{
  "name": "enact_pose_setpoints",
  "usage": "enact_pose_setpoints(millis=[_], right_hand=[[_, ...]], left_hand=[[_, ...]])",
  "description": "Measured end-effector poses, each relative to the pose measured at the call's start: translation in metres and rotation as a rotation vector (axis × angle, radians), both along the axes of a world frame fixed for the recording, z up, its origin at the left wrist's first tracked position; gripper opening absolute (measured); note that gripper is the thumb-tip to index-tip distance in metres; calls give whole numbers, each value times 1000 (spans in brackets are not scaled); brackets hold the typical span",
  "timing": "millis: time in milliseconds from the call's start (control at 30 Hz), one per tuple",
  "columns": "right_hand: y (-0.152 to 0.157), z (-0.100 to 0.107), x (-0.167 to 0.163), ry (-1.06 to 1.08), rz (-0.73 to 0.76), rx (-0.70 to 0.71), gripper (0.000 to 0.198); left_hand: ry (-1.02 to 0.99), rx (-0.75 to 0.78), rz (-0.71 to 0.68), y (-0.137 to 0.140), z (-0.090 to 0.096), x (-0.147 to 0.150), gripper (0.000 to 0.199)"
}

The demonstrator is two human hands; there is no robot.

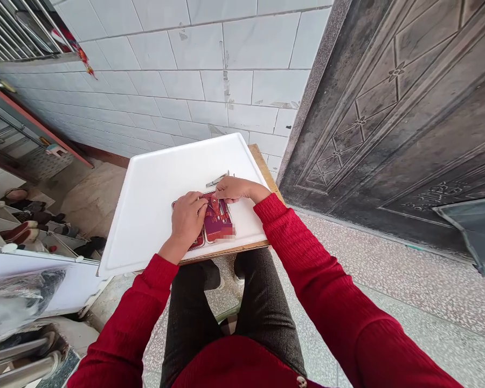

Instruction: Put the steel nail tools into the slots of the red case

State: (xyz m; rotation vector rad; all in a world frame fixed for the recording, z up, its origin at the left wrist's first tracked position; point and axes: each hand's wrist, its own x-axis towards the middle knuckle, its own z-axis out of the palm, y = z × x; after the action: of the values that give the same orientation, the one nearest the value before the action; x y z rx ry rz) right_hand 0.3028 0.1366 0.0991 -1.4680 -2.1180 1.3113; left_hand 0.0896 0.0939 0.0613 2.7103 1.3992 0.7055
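Note:
A small dark red and purple manicure case (210, 230) lies opened out on a white tray-like board (157, 215) in front of me. Several slim metal tools sit in its right half. My left hand (187, 218) covers most of the left half, its fingers curled over and its thumb near the fold. At the top of the right half, my right hand (235, 188) is closed in a pinch by a reddish strap or flap; its fingertips hide what is between them. Just beyond that hand, a silver nail clipper (216, 181) lies on the board, with another tool partly hidden.
The board rests on a wooden top (262, 164) above my knees. A white tiled wall (194, 48) stands ahead, and a dark carved door (388, 108) is at the right. Shelves with shoes (20, 234) are at the left.

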Motion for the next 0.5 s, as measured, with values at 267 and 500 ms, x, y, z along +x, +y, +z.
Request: enact_pose_setpoints(millis=[267,500], right_hand=[[3,-4,1,63,-182,90,16],[13,-13,5,-40,-450,368,15]], left_hand=[[10,22,-28,3,-4,-3,30],[-44,33,-36,18,4,-12,29]])
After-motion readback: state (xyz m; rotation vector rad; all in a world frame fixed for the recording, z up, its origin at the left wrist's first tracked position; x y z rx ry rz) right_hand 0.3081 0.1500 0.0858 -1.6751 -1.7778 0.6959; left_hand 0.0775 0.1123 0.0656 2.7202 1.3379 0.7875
